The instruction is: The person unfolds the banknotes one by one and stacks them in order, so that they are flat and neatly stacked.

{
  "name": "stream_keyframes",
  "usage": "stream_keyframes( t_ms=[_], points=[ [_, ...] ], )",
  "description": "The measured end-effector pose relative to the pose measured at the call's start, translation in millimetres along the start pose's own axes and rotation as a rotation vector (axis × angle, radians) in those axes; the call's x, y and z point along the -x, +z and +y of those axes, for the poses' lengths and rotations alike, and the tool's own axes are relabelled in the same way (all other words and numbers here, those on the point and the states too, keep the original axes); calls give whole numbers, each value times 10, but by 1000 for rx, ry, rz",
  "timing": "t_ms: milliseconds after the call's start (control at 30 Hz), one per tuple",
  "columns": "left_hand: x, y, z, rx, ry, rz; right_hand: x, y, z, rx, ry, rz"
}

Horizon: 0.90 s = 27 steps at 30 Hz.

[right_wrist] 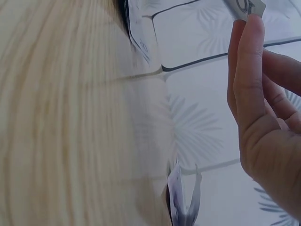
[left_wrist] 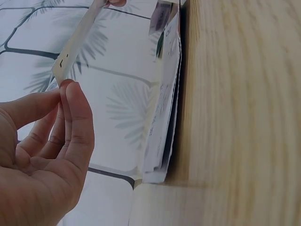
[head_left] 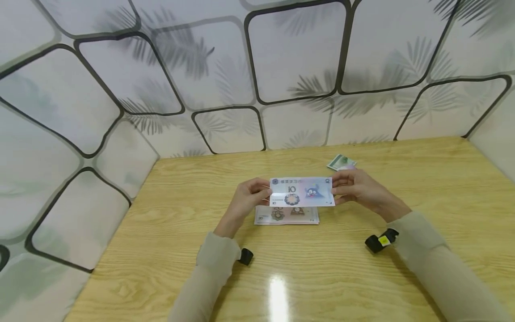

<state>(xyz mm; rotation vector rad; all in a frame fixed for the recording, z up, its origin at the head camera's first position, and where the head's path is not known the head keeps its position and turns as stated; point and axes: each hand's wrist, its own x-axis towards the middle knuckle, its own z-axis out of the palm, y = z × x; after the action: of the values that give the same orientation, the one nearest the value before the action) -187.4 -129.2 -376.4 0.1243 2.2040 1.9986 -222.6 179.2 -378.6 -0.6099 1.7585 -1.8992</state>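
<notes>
A play banknote marked 10 [head_left: 301, 191], pale blue and purple with a cartoon figure, is stretched flat between both hands above the table. My left hand [head_left: 252, 197] pinches its left end between thumb and fingers; the left wrist view shows that hand [left_wrist: 56, 136] gripping the note's edge [left_wrist: 70, 54]. At the other end, my right hand [head_left: 360, 190] pinches the right edge. A stack of banknotes [head_left: 287, 217] lies just below the held note, which overlaps its upper part in the head view. Seen from the left wrist, the stack [left_wrist: 162, 108] has slightly spread edges.
Behind the right hand lies a folded green and purple note [head_left: 341, 162], its lower part hidden by the fingers. The wooden table [head_left: 161, 250] meets a patterned wall covering [head_left: 297, 53] at the back and left. Each wrist carries a small black camera [head_left: 376, 243].
</notes>
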Motion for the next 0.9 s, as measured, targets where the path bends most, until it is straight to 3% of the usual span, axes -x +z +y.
stream_keyframes(
  t_ms=[533, 733, 900],
  points=[
    [48, -184, -25, 10, -5, 47, -138, 183, 35, 5, 39, -20],
    [22, -180, -74, -2, -14, -11, -133, 211, 70, 48, 85, 35],
    [10, -194, -89, -26, -48, -6, -153, 252, 71, 83, 94, 40]
  ],
)
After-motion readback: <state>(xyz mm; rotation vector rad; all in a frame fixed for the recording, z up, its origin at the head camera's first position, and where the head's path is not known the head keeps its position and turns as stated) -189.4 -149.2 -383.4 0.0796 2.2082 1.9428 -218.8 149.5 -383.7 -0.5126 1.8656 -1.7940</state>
